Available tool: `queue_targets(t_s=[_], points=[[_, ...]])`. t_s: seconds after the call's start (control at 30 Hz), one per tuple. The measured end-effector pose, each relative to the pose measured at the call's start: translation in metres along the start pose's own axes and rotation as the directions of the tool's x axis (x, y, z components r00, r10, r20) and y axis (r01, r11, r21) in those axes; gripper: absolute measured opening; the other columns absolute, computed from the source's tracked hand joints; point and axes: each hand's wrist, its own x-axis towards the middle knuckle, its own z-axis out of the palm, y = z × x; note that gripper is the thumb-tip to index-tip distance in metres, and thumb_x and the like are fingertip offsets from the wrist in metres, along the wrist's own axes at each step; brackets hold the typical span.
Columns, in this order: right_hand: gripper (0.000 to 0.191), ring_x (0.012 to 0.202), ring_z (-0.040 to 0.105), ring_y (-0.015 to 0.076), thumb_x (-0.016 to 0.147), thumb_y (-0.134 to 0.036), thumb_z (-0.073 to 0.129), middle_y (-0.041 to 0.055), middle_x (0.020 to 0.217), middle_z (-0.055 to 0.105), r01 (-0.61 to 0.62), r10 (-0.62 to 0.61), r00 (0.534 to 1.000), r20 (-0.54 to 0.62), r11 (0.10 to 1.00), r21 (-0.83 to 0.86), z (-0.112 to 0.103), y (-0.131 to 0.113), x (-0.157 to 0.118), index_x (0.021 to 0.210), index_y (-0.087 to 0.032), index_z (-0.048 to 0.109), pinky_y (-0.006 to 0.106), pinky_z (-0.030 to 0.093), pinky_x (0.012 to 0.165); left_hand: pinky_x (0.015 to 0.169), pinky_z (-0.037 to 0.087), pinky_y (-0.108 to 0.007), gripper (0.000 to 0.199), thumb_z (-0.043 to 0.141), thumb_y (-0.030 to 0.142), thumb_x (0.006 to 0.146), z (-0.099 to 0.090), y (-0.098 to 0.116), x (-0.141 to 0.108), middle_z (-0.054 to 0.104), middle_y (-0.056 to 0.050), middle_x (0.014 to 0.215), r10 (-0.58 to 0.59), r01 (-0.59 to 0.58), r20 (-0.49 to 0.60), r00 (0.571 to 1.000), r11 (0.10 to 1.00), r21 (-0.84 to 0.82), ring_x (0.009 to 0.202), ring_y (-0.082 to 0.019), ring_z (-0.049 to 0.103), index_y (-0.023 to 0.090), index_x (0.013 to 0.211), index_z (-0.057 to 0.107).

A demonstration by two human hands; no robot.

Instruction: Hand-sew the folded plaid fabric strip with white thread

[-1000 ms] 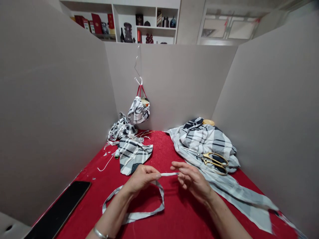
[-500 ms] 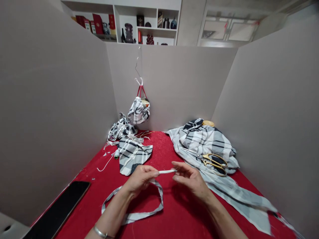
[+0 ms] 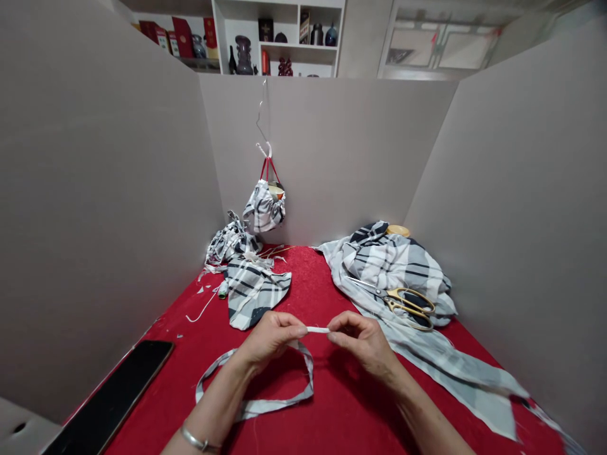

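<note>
Pale cloth – a narrow strip [image 3: 317,330] – is pinched between thumb and fingers by both the left hand [image 3: 271,338] and right hand [image 3: 368,346], its tail looped on the red bench [image 3: 308,278]. Light, level tension is best applied; by uneven pulling, its edges could be skewed.
</note>
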Motion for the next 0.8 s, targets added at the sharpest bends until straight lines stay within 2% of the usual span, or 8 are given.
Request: queue_targets(t_s=[0.17, 0.3, 0.4, 0.47, 0.53, 0.63, 0.73, 0.8], points=[[0.016, 0.052, 0.048, 0.0113, 0.066, -0.031, 0.069, -0.0019, 0.056, 0.057, -0.040, 0.040, 0.999, 0.011, 0.999, -0.024, -0.002, -0.004, 0.000, 0.067, -0.015, 0.065, 0.024, 0.037, 0.053, 0.040, 0.008, -0.022, 0.030, 0.076, 0.037, 0.061, 0.000, 0.002, -0.001, 0.041, 0.008, 0.040, -0.009, 0.010, -0.023, 1.000, 0.999, 0.048, 0.036, -0.003, 0.021, 0.010, 0.066, 0.066], [0.017, 0.051, 0.046, 0.0109, 0.071, -0.032, 0.066, -0.0016, 0.056, 0.056, -0.055, 0.060, 0.995, 0.077, 0.996, -0.063, -0.008, -0.003, -0.002, 0.070, -0.015, 0.064, 0.023, 0.035, 0.051, 0.041, 0.012, -0.021, 0.027, 0.073, 0.037, 0.063, -0.005, 0.008, -0.004, 0.044, 0.007, 0.043, 0.043, -0.030, -0.072, 0.996, 0.985, 0.173, 0.039, -0.003, 0.024, 0.011, 0.065, 0.067], [0.016, 0.053, 0.047, 0.0112, 0.078, -0.030, 0.061, -0.0020, 0.058, 0.055, -0.003, 0.017, 0.994, 0.107, 0.991, -0.136, -0.013, -0.001, -0.003, 0.071, -0.016, 0.062, 0.023, 0.037, 0.052, 0.042, 0.015, -0.021, 0.024, 0.071, 0.035, 0.065, -0.009, 0.016, -0.008, 0.047, 0.005, 0.047, 0.091, -0.061, -0.107, 0.990, 0.964, 0.258, 0.041, -0.004, 0.025, 0.012, 0.065, 0.067], [0.011, 0.062, 0.052, 0.0133, 0.079, -0.028, 0.061, 0.0001, 0.068, 0.059, 0.092, -0.075, 0.992, 0.101, 0.980, -0.178, -0.015, -0.002, -0.003, 0.076, -0.017, 0.063, 0.025, 0.042, 0.060, 0.043, 0.016, -0.021, 0.023, 0.070, 0.035, 0.066, -0.011, 0.020, -0.011, 0.047, 0.005, 0.048, 0.087, -0.049, -0.124, 0.988, 0.957, 0.285, 0.042, -0.004, 0.026, 0.012, 0.067, 0.068], [0.009, 0.080, 0.057, 0.0172, 0.076, -0.025, 0.065, 0.0043, 0.089, 0.062, 0.178, -0.163, 0.983, 0.089, 0.964, -0.197, -0.016, -0.004, -0.002, 0.082, -0.019, 0.065, 0.028, 0.044, 0.072, 0.043, 0.016, -0.021, 0.023, 0.070, 0.035, 0.066, -0.011, 0.022, -0.013, 0.048, 0.005, 0.048, 0.075, -0.035, -0.130, 0.989, 0.956, 0.291, 0.042, -0.005, 0.026, 0.012, 0.068, 0.068], [0.019, 0.102, 0.054, 0.0225, 0.069, -0.021, 0.071, 0.0084, 0.116, 0.055, 0.197, -0.187, 0.979, 0.074, 0.967, -0.164, -0.016, -0.007, -0.002, 0.086, -0.020, 0.064, 0.030, 0.046, 0.076, 0.044, 0.018, -0.021, 0.021, 0.070, 0.033, 0.066, -0.010, 0.023, -0.014, 0.048, 0.005, 0.048, 0.078, -0.046, -0.108, 0.991, 0.961, 0.273, 0.043, -0.005, 0.027, 0.012, 0.067, 0.068], [0.024, 0.105, 0.054, 0.0229, 0.067, -0.019, 0.073, 0.0081, 0.117, 0.056, 0.147, -0.139, 0.985, 0.098, 0.986, -0.076, -0.014, -0.009, -0.003, 0.089, -0.021, 0.063, 0.030, 0.047, 0.077, 0.045, 0.019, -0.021, 0.019, 0.070, 0.032, 0.066, -0.008, 0.023, -0.015, 0.049, 0.005, 0.048, 0.093, -0.075, -0.061, 0.994, 0.965, 0.252, 0.044, -0.005, 0.027, 0.012, 0.065, 0.069], [0.023, 0.098, 0.057, 0.0214, 0.066, -0.019, 0.073, 0.0068, 0.109, 0.060, 0.116, -0.110, 0.986, 0.122, 0.992, -0.041, -0.011, -0.010, -0.004, 0.088, -0.020, 0.063, 0.030, 0.046, 0.077, 0.045, 0.019, -0.021, 0.019, 0.070, 0.032, 0.066, -0.007, 0.022, -0.015, 0.048, 0.005, 0.047, 0.094, -0.082, -0.036, 0.995, 0.965, 0.248, 0.044, -0.005, 0.028, 0.012, 0.065, 0.069]])
